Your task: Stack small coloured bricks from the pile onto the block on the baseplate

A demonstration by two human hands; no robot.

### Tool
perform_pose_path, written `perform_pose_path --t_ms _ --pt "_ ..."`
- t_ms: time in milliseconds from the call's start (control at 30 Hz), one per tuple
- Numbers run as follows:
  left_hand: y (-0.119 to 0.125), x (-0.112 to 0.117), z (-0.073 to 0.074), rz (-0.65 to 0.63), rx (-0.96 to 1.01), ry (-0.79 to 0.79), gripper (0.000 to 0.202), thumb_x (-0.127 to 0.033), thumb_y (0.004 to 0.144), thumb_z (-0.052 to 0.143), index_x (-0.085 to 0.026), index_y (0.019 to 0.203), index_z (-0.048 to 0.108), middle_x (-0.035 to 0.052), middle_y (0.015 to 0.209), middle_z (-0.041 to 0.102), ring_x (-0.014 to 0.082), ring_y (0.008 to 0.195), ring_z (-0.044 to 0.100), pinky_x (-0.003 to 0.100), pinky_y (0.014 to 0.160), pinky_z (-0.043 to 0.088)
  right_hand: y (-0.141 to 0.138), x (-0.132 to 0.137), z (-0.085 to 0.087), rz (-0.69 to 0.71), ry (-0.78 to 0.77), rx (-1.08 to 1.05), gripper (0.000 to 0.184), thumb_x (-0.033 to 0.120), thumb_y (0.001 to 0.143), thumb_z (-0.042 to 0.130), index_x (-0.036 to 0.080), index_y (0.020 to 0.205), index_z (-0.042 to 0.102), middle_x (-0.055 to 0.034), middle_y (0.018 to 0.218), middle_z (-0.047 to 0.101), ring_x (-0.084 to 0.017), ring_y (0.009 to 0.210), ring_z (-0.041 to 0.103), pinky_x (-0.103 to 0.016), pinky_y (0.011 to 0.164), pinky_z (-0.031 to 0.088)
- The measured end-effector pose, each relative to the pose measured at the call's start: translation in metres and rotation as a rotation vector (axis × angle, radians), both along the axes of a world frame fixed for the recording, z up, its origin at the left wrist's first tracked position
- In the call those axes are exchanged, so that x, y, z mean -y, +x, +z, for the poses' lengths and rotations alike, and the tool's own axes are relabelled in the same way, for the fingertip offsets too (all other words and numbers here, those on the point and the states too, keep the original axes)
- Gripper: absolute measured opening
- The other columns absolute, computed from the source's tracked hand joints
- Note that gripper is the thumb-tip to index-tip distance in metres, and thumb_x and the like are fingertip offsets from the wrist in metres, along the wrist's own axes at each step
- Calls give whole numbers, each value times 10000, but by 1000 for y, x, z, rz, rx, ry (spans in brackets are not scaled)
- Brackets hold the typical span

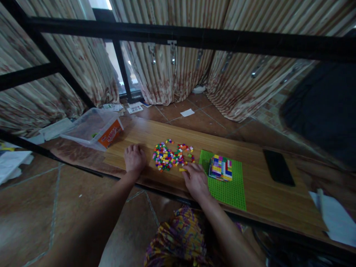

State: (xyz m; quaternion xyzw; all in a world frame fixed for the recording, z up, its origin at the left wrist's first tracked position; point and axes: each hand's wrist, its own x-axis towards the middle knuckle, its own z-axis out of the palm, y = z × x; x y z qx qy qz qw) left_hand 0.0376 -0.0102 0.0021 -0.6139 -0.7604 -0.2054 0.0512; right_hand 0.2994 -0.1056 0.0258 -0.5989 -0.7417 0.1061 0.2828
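My right hand (196,180) is at the near right edge of a spread of small loose toy bricks (165,155) in many colours. A yellow toy brick (182,170) shows at its fingertips, pinched between thumb and fingers. My left hand (135,158) rests on the table left of the bricks, fingers curled in and nothing visible in them. To the right of my right hand, a block built of layered coloured bricks (221,167) stands on a green studded baseplate (236,193).
A clear plastic box (83,128) with an orange label stands at the table's left end. A black phone (279,167) lies on the wooden table (258,196) to the right, with white paper (336,217) beyond. A black metal bar (194,35) crosses above, before striped curtains.
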Motion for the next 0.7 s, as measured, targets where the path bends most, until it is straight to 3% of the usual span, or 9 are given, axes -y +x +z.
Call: perform_pose_path --t_ms 233,367,700 --pt "-2 -2 -3 -3 14 14 358 -262 889 404 -103 1100 646 198 1113 619 340 1071 531 484 951 413 -7 -5 -12 -47 -40 89 205 162 910 543 217 1009 715 -82 1027 665 -239 1006 555 -366 918 445" --pt "-2 -2 -2 -7 -5 4 383 -277 886 396 -85 1109 641 212 1125 620 351 1076 524 485 961 411 -7 -5 -15 -34 -37 69 166 155 909 547 218 929 699 -78 1014 656 -238 1004 558 -366 922 442" --pt "-7 -6 -3 -39 13 15 360 -299 863 399 -107 1049 641 205 1085 622 350 1081 532 507 970 406 5 22 1 -86 -79 -177 99 166 888 587 226 913 661 -37 912 678 -211 910 603 -325 826 467"
